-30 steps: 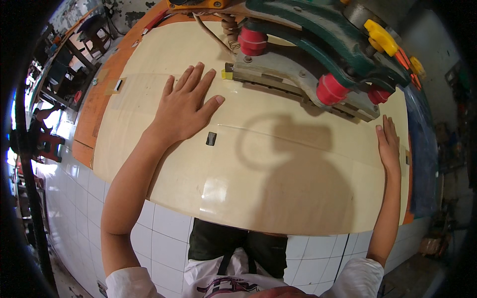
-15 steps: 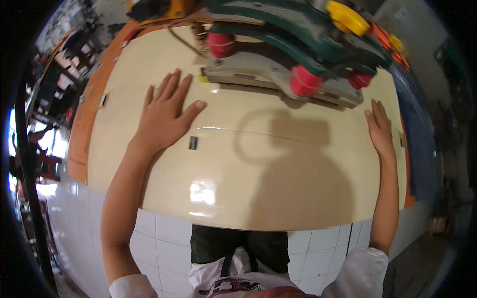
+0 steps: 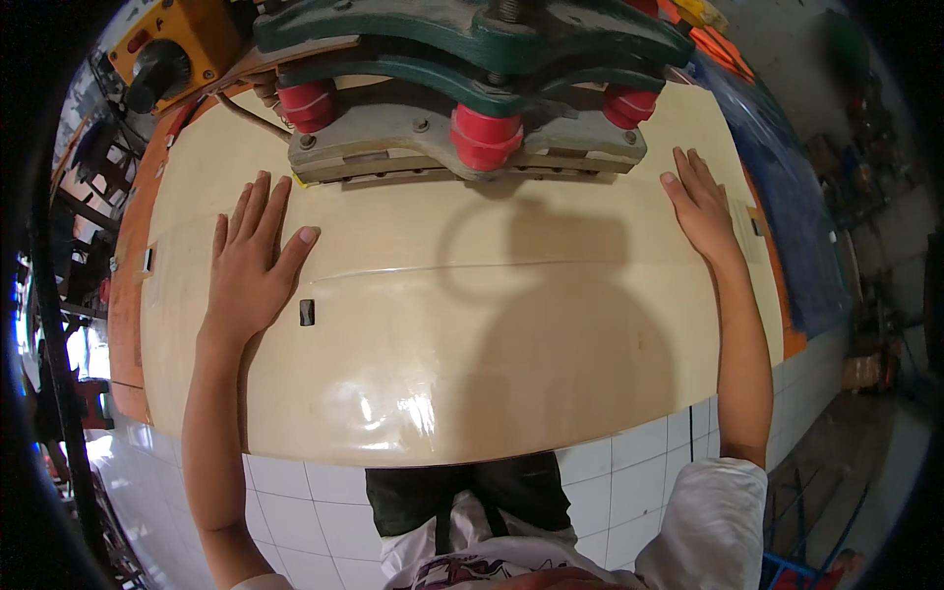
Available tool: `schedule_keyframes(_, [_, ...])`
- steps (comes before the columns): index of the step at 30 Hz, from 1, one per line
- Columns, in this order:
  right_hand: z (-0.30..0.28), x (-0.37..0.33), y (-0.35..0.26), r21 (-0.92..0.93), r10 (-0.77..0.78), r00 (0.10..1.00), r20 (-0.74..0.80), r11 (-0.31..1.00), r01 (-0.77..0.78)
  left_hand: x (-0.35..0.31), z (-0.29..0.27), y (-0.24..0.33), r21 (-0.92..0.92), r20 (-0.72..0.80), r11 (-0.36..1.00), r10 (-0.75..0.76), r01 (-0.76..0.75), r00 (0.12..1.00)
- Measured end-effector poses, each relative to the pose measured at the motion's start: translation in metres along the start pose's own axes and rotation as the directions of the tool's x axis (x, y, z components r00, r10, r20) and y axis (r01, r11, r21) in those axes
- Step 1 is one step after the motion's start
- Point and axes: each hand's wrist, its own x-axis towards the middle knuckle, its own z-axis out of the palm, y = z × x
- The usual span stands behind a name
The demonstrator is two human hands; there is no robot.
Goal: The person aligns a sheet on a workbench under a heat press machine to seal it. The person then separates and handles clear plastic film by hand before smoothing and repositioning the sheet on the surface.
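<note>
My left hand (image 3: 251, 270) lies flat on a cream-coloured sheet (image 3: 393, 305), its fingers pointing away from me and the thumb apart. On the sheet's right side my right hand (image 3: 700, 216) also rests flat, thumb held away from the fingers. Neither hand holds anything. Beyond and between them stands a press head (image 3: 472, 143) with a grey metal plate, a green frame and red insulator-like knobs (image 3: 487, 136). Its lower edge is close over the sheet; whether it touches cannot be made out. A small black rectangle (image 3: 307, 313) sits right of my left wrist.
An orange-brown tabletop (image 3: 133, 295) shows around the sheet. At the far left is a yellow control box (image 3: 172, 54) with a black knob. Blue plastic sheeting (image 3: 777, 187) lies along the right edge. White floor tiles (image 3: 324, 501) show below the near edge.
The view has turned, so the press head and sheet appear further left and the control box shows more fully. Both hands stay flat on the sheet; my right thumb and fingers show more clearly.
</note>
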Motion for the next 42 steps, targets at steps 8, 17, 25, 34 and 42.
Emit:
schedule_keyframes(8, [0.0014, 0.0008, 0.002, -0.013, 0.007, 1.0, 0.011, 1.0, -0.007, 0.0005, 0.0, 0.001, -0.008, 0.007, 1.0, 0.002, -0.002, 1.0])
schedule_keyframes(17, [0.0016, 0.0021, -0.0005, -0.018, -0.002, 1.0, -0.002, 1.0, 0.002, 0.0, -0.0028, 0.0012, -0.019, 0.018, 1.0, -0.012, 0.012, 1.0])
schedule_keyframes(25, [0.0005, 0.0007, -0.0018, -0.031, 0.009, 1.0, -0.004, 0.999, -0.009, 0.0003, -0.0027, 0.0009, -0.013, 0.024, 1.0, -0.009, 0.009, 1.0])
schedule_keyframes(34, [0.0031, 0.0016, 0.0023, -0.046, 0.006, 1.0, -0.005, 0.999, -0.007, 0.0003, -0.0025, 0.0016, -0.022, 0.023, 1.0, -0.008, 0.009, 1.0])
schedule_keyframes(42, [0.0017, 0.0012, -0.0008, -0.058, 0.01, 1.0, 0.003, 0.998, -0.01, -0.0008, -0.0025, 0.0012, -0.016, 0.006, 1.0, -0.006, 0.006, 1.0])
